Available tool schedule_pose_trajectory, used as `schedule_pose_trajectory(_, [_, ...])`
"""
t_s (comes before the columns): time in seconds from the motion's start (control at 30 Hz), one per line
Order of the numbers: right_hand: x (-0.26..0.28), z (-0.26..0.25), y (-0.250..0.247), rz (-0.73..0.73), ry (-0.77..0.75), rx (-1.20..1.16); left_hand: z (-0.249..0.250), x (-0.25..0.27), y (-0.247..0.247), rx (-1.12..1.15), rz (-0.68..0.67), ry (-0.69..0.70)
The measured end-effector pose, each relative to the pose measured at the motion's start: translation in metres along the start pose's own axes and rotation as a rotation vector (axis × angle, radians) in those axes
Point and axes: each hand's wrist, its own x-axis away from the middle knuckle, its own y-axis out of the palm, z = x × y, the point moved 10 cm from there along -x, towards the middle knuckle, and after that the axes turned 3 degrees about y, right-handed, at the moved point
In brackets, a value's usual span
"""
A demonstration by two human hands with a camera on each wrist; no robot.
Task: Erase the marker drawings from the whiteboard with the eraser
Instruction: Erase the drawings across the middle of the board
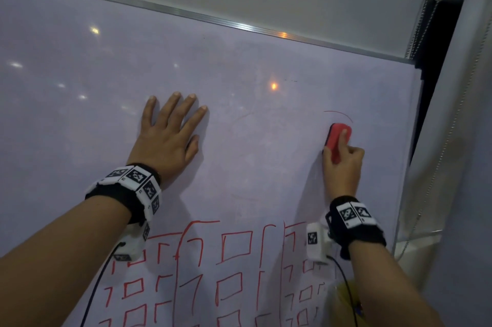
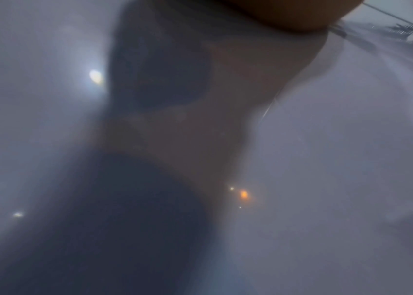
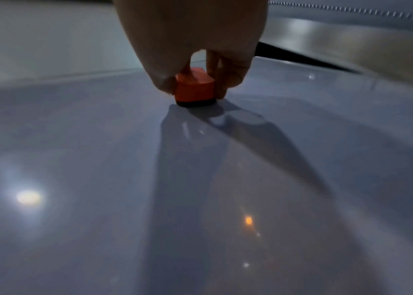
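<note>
The whiteboard [image 1: 80, 60] fills the head view. Red marker drawings of boxes and lines [image 1: 234, 246] cover its lower part. A short red arc [image 1: 339, 114] and faint red smears remain higher up. My right hand [image 1: 343, 159] grips a red eraser [image 1: 339, 135] with a black felt base and presses it on the board just below that arc. In the right wrist view the eraser [image 3: 195, 87] sits pinched between thumb and fingers on the board [image 3: 301, 179]. My left hand [image 1: 170, 132] lies flat on the board with fingers spread. The left wrist view is a blur of board [image 2: 352, 159].
The board's aluminium top frame [image 1: 186, 13] runs diagonally across the top. A bead chain [image 1: 423, 20] and dark gap lie past the board's right edge, with a grey wall [image 1: 458, 140] beyond. Something yellow [image 1: 346, 297] shows near my right forearm.
</note>
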Motion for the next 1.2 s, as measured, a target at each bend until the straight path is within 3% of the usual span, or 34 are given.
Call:
schedule_pose_trajectory(0.13, [-0.012, 0.062, -0.021, 0.041, 0.249, -0.019, 0.0, -0.001, 0.0, -0.009, 0.014, 0.006])
schedule_pose_trajectory(0.23, [-0.033, 0.06, -0.025, 0.063, 0.354, -0.025, 0.0, 0.0, 0.001, -0.018, 0.015, 0.005])
schedule_pose_trajectory(0.33, [-0.044, 0.007, -0.017, 0.078, 0.196, -0.032, -0.001, 0.0, 0.001, -0.013, 0.011, -0.001])
schedule_pose_trajectory(0.47, [-0.027, -0.068, 0.01, -0.006, -0.174, -0.054, -0.001, 0.0, 0.0, -0.001, 0.011, -0.01])
schedule_pose_trajectory(0.57, [-0.017, -0.071, 0.008, -0.02, -0.356, -0.034, -0.001, 0.001, 0.0, -0.005, 0.011, -0.015])
schedule_pose_trajectory(0.6, [-0.024, -0.059, 0.002, -0.003, -0.324, -0.026, -0.001, 0.001, 0.0, -0.009, 0.016, -0.014])
schedule_pose_trajectory(0.7, [-0.049, -0.006, -0.015, 0.066, 0.02, -0.03, -0.001, 0.0, 0.002, -0.014, 0.026, -0.006])
schedule_pose_trajectory(0.77, [-0.051, -0.002, -0.018, 0.101, 0.1, -0.017, -0.001, 0.0, 0.002, -0.016, 0.035, -0.004])
schedule_pose_trajectory(0.87, [-0.036, -0.045, -0.004, 0.092, -0.085, 0.017, -0.001, 0.001, 0.001, -0.007, 0.04, 0.0])
schedule_pose_trajectory(1.03, [0.057, -0.144, 0.038, -0.031, -0.64, 0.048, 0.0, 0.002, 0.0, 0.004, 0.035, -0.007])
schedule_pose_trajectory(1.13, [0.115, -0.16, 0.054, -0.106, -0.906, 0.105, -0.001, 0.002, 0.0, -0.001, 0.045, -0.004])
schedule_pose_trajectory(1.2, [0.113, -0.157, 0.051, -0.118, -0.989, 0.153, -0.001, 0.002, -0.001, -0.009, 0.057, 0.002])
